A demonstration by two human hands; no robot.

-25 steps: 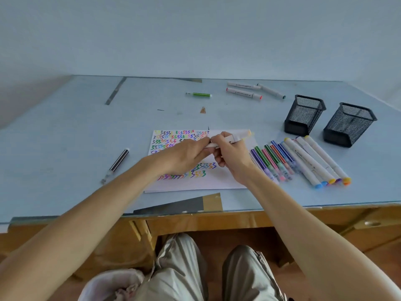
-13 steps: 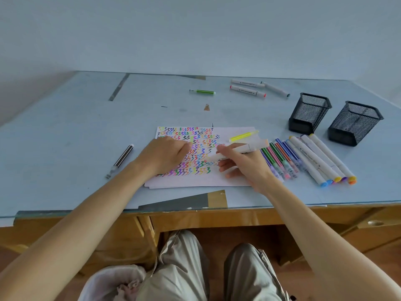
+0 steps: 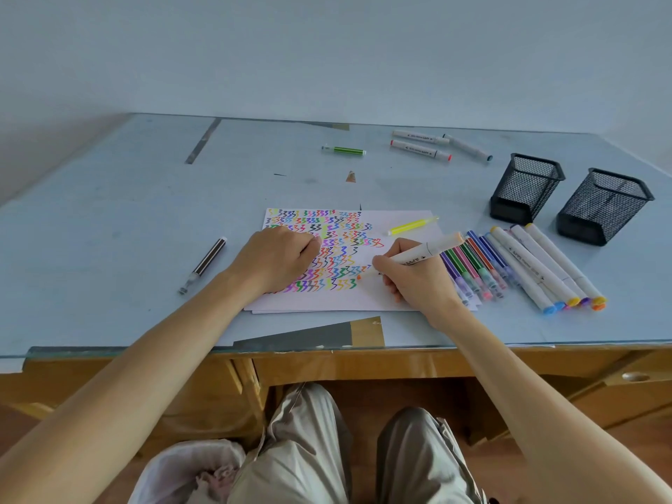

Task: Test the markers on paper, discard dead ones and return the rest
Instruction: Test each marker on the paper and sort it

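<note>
My right hand [image 3: 414,281] grips a white marker [image 3: 418,254] like a pen, and its orange tip touches the paper [image 3: 400,298] just right of the lowest zigzag row. My left hand [image 3: 280,258] rests on the paper as a curled fist over the coloured zigzags; the cap it pulled off is hidden inside it. A yellow highlighter [image 3: 412,226] lies on the paper's upper right. Right of my right hand lie a row of thin coloured markers [image 3: 476,267] and several thick white markers [image 3: 545,267].
Two black mesh cups [image 3: 525,187] [image 3: 603,207] stand at the right. At the back lie a green marker [image 3: 343,150] and three white markers [image 3: 420,144]. A dark pen [image 3: 203,265] lies left of the paper. A white-lined bin [image 3: 189,474] sits by my left knee.
Both hands held the marker above the paper and pulled it apart. My left hand dropped onto the paper; my right hand turned the marker and set its tip down.
</note>
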